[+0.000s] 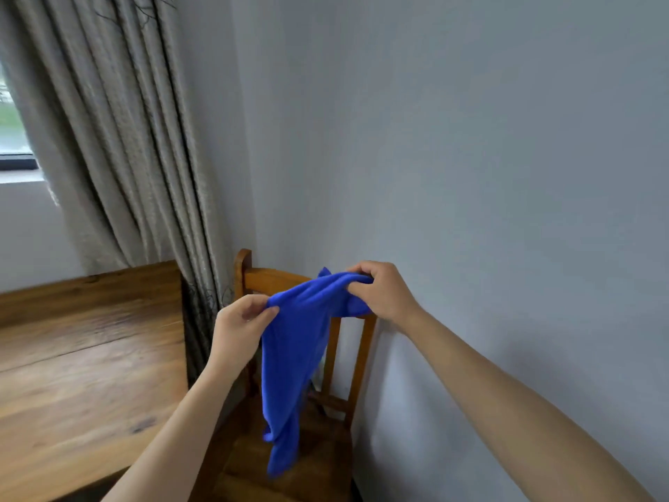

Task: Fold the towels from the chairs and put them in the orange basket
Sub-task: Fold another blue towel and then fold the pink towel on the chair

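A bright blue towel (pixel 293 356) hangs in the air above a wooden chair (pixel 275 279) that stands in the room's corner. My left hand (pixel 239 329) pinches the towel's upper edge at the left. My right hand (pixel 383 291) grips the upper edge at the right, just above the chair's backrest. The rest of the cloth droops in loose folds down over the chair seat (pixel 318 447). No orange basket is in view.
A wooden table (pixel 83 375) fills the lower left, its edge close to the chair. A grey curtain (pixel 119 139) hangs behind the table beside a window (pixel 11 139). A plain wall (pixel 470 175) runs close along the chair's right side.
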A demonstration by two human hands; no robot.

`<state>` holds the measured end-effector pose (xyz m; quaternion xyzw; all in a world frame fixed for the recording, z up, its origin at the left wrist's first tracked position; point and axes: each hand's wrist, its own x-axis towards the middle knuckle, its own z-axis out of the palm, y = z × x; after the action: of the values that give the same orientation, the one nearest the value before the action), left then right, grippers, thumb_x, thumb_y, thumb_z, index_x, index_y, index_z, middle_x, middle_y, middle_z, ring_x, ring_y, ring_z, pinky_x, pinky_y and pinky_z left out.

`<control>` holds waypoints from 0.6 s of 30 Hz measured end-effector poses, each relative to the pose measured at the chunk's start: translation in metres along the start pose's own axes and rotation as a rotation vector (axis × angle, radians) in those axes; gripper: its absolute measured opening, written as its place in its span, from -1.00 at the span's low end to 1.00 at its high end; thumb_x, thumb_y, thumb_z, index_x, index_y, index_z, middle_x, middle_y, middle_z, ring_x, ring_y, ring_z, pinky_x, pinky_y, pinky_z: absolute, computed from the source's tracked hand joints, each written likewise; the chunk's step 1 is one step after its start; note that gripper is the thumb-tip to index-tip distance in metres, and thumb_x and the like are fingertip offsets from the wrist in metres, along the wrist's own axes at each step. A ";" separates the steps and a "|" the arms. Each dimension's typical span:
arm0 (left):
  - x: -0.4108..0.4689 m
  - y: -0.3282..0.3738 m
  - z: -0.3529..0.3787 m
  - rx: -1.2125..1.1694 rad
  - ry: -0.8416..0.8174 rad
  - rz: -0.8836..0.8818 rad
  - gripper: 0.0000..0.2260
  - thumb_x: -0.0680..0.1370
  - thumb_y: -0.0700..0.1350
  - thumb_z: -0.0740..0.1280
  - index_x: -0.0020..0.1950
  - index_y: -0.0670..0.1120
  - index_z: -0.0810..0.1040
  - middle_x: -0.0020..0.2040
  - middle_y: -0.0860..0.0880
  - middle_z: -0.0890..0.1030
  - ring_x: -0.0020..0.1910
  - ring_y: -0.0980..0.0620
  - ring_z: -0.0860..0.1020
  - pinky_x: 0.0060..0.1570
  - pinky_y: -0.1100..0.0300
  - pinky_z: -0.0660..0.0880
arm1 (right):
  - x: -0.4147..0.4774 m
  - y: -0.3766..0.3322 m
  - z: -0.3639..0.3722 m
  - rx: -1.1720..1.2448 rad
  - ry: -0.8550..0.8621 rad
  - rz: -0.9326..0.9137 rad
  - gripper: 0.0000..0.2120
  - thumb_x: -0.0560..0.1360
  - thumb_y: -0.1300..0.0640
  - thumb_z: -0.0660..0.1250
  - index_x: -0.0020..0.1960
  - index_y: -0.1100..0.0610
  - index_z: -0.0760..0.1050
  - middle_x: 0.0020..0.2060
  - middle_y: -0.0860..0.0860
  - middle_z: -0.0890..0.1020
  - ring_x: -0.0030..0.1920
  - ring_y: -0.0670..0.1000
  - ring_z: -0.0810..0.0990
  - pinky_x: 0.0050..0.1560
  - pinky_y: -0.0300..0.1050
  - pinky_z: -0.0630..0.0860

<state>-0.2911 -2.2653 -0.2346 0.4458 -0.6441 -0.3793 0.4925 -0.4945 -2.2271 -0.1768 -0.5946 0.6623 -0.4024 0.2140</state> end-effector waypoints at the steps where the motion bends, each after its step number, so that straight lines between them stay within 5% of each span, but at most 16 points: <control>1: -0.009 0.005 -0.002 0.004 0.013 0.000 -0.87 0.49 -0.30 0.35 -0.11 -0.07 0.56 -0.21 0.08 0.59 -0.18 0.18 0.54 -0.23 0.40 0.47 | -0.006 -0.005 -0.005 -0.017 -0.038 -0.009 -0.76 0.41 0.20 0.29 -0.31 -0.12 0.50 -0.28 -0.14 0.60 -0.08 0.05 0.60 0.05 0.09 0.53; 5: -0.041 0.010 -0.012 0.058 0.023 -0.042 -0.90 0.50 -0.30 0.35 -0.05 -0.13 0.58 -0.21 0.08 0.59 -0.19 0.14 0.55 -0.23 0.42 0.44 | -0.034 -0.023 -0.012 0.063 -0.196 -0.018 -0.88 0.45 0.29 0.29 -0.18 0.12 0.56 -0.32 -0.04 0.57 -0.23 -0.07 0.52 -0.22 -0.25 0.46; 12: -0.071 0.016 -0.026 0.118 0.023 -0.108 -0.85 0.54 -0.24 0.31 0.09 -0.18 0.58 -0.10 -0.01 0.60 -0.07 0.07 0.56 0.04 0.16 0.48 | -0.058 -0.055 -0.002 0.017 -0.438 -0.040 -0.93 0.47 0.25 0.28 -0.17 0.20 0.52 -0.24 0.09 0.55 -0.20 -0.02 0.50 -0.20 -0.21 0.45; 18: -0.099 0.040 -0.026 -0.005 -0.219 -0.141 -0.88 0.53 -0.14 0.32 0.05 -0.04 0.56 -0.07 0.06 0.63 -0.08 0.18 0.59 -0.15 0.40 0.51 | -0.062 -0.066 0.025 -0.200 -0.613 -0.064 -0.88 0.44 0.19 0.32 -0.27 0.11 0.47 -0.35 0.00 0.49 -0.30 -0.09 0.48 -0.36 -0.33 0.41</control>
<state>-0.2620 -2.1603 -0.2210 0.4445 -0.6601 -0.4610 0.3927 -0.4229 -2.1725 -0.1515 -0.7267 0.5842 -0.1441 0.3314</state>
